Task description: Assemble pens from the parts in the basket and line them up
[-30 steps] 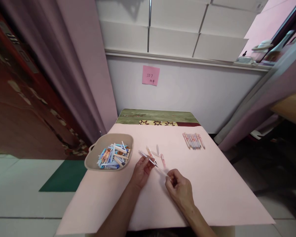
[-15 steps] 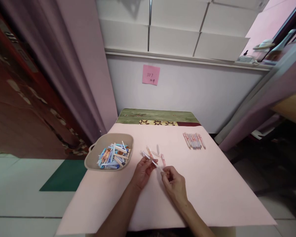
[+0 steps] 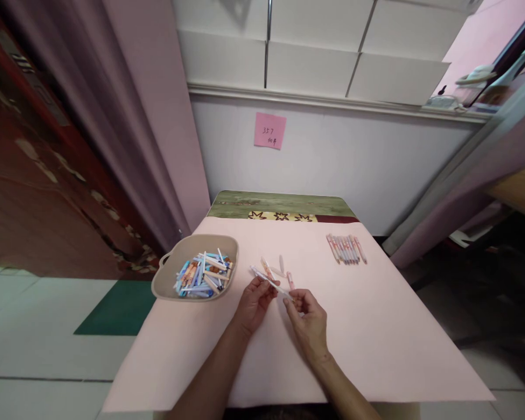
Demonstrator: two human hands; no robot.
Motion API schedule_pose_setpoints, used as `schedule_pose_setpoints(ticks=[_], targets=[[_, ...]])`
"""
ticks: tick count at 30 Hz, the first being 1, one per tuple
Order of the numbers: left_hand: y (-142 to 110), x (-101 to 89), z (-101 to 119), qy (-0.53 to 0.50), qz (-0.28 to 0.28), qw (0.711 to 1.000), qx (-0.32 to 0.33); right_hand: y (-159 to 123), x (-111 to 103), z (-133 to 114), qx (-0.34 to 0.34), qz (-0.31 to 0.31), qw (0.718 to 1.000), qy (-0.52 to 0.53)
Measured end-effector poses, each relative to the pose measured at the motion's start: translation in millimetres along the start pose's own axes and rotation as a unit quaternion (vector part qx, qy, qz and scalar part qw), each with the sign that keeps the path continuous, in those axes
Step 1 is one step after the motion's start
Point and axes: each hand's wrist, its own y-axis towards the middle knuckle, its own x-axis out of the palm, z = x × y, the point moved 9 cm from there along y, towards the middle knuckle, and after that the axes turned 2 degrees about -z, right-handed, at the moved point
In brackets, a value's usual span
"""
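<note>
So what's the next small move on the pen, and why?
Probably ease the right hand gently along the pen toward the left hand: both hold it, the right at its near end, and that grip hides whether the end is seated.

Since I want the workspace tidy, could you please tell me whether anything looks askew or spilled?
Slightly askew: the loose pen parts mid-table lie at mixed angles, unlike the row of pens lined up side by side at the right. I see no spill.
</note>
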Motion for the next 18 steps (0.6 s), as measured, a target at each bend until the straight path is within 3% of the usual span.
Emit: schedule_pose_setpoints(ticks=[6,13,18], targets=[[0,-0.4,0,0.000,-0.001,1.000,0.001,-1,2,-6,-0.007,-0.015,1.000,-0.022],[-1,2.1,0,0.018,-0.013,1.000,0.001,0,14,20,0.100,-0.082,0.991,0.041],[0,0.7,-2,0.016,-0.011,1.000,-0.003,0,8,8,0.046,-0.056,0.997,0.025]])
